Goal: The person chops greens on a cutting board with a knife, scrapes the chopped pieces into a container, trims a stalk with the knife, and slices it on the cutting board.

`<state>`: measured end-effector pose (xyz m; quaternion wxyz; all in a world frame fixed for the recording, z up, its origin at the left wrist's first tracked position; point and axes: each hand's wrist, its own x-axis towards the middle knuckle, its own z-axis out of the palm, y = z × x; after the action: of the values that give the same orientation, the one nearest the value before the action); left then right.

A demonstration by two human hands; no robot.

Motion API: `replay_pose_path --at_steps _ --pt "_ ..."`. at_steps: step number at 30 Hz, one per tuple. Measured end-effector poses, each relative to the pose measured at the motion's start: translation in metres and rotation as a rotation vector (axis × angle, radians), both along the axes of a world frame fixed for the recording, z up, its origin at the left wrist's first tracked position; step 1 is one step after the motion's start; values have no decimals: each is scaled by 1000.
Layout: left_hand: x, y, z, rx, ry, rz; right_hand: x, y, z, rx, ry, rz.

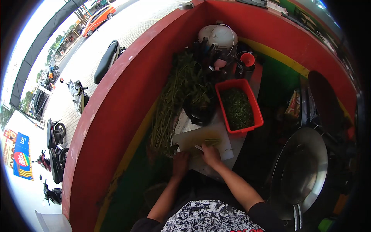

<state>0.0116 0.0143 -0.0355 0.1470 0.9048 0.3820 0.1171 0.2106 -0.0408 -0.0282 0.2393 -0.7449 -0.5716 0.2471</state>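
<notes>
A white cutting board [223,135] lies before me, with a few cut green stems [211,141] on it. My right hand [210,155] is closed over the board's near part, around what looks like a knife [199,147]; only a short pale piece shows beside the fingers. My left hand [181,161] is at the board's near left edge, its fingers too dark and small to make out. Long leafy green stalks [170,104] are heaped left of and beyond the board. A red tub [256,110] of chopped greens [237,110] stands just beyond its right side.
A black plastic bag [199,114] lies behind the board. Further back are a white lidded pot [218,34] and a red cup [247,58]. A large wok [301,170] stands at right. A red wall [119,116] encloses the left and back; motorbikes are parked outside.
</notes>
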Motion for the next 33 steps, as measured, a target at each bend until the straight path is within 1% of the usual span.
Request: replay_pose_path --at_steps 2,4,5,7,11,13,14,16,18,19,21,22,24,25,26,27,28,30,33 --pt "-4 -1 -2 26 13 5 4 -1 8 -31 -20 8" --pt "-8 -1 -5 56 26 11 9 2 11 13 -32 -46" --pt "-11 -1 -7 67 51 -25 14 5 13 13 -33 -44" --pt "-14 -3 -10 74 77 -59 27 10 11 102 -134 -97" --pt "-14 -6 -21 117 -15 -50 48 18 20 122 -141 -145" --pt "-12 -6 -22 141 -41 -47 56 20 22 276 -205 -211" --pt "-13 -6 -22 131 -47 -51 61 23 24 278 -206 -209" --pt "-16 -7 -17 120 -50 -57 68 27 25 264 -166 -295" --pt "-15 -7 -17 26 -91 6 70 27 28 223 -149 -277" --pt "-14 -8 -20 26 -92 2 70 25 31 181 -131 -259" --pt "-10 -8 -20 -40 -199 123 67 20 35 146 -151 -239" --pt "-7 -8 -17 -38 -200 121 64 19 37 113 -170 -215" --pt "0 -9 -9 -107 -326 208 57 15 39 110 -128 -214" --pt "5 -8 -4 -107 -325 210 51 11 37 104 -86 -211" --pt "11 -7 1 -234 -397 268 43 7 34 102 -84 -210" --pt "16 -4 4 -360 -472 324 35 2 28 165 1 -163" --pt "19 -2 2 -359 -475 325 28 -1 22 227 87 -116" --pt "24 2 -2 -481 -570 359 10 -6 10 217 97 -76" --pt "28 7 0 -508 -573 327 -6 -5 -9 190 123 -5"
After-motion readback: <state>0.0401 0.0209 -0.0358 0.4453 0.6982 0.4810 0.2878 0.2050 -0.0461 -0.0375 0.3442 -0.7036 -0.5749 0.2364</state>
